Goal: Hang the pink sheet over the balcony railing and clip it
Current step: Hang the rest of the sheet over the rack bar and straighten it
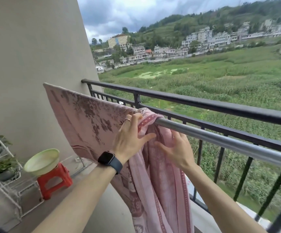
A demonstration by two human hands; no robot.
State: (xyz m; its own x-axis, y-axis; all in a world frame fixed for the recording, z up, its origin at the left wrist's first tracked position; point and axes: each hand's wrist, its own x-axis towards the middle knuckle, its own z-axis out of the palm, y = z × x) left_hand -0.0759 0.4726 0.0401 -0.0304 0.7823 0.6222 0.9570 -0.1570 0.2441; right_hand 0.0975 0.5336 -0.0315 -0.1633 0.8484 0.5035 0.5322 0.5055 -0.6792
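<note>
A pink sheet point(160, 179) hangs bunched over a silver metal bar point(220, 140) that runs just inside the black balcony railing point(220, 105). To its left a pink flowered blanket point(86, 121) is spread over the same bar. My left hand point(129, 137), with a ring and a dark watch on the wrist, pinches the sheet's patterned hem at the bar. My right hand point(176, 148) is under the bar with fingers spread, pressing into the hanging folds. No clip is visible.
A red plastic stool point(55, 180) carries a pale green basin point(42, 161) on the balcony floor at left. A white wire plant rack point(5, 167) stands against the beige wall point(27, 56). Fields and houses lie beyond the railing.
</note>
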